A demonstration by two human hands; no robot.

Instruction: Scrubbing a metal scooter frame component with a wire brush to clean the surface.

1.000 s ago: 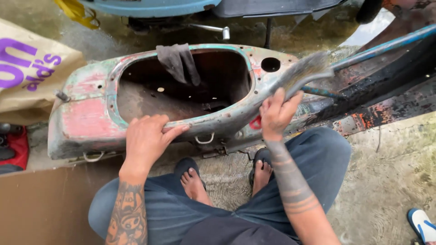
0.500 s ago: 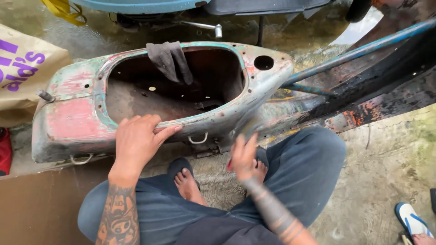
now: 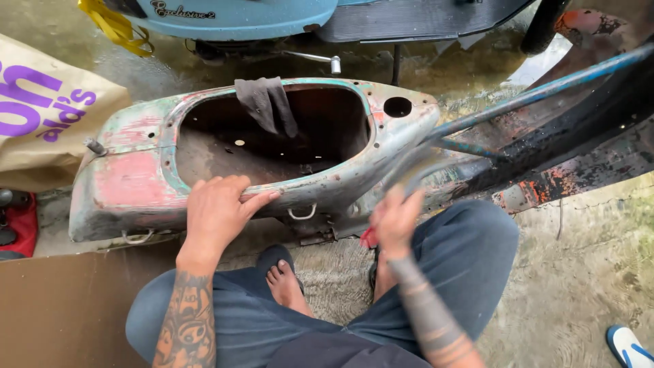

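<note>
Scooter shell (image 3: 136, 184) under left hand (image 3: 218, 215)

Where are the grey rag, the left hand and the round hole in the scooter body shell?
grey rag (image 3: 267, 102), head view, middle of cloth.
left hand (image 3: 216, 217), head view, back of hand.
round hole (image 3: 397, 107), head view, its dark opening.

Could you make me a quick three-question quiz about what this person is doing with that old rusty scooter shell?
1. True or false: the left hand rests flat on the near rim of the scooter shell.
2. What hangs over the far rim of the shell's opening? A) a dark rag B) a yellow strap C) a glove
3. What does the right hand hold?

Key:
1. True.
2. A, the dark rag.
3. A tool with a red handle; its working end is blurred, so its kind cannot be told.
</note>
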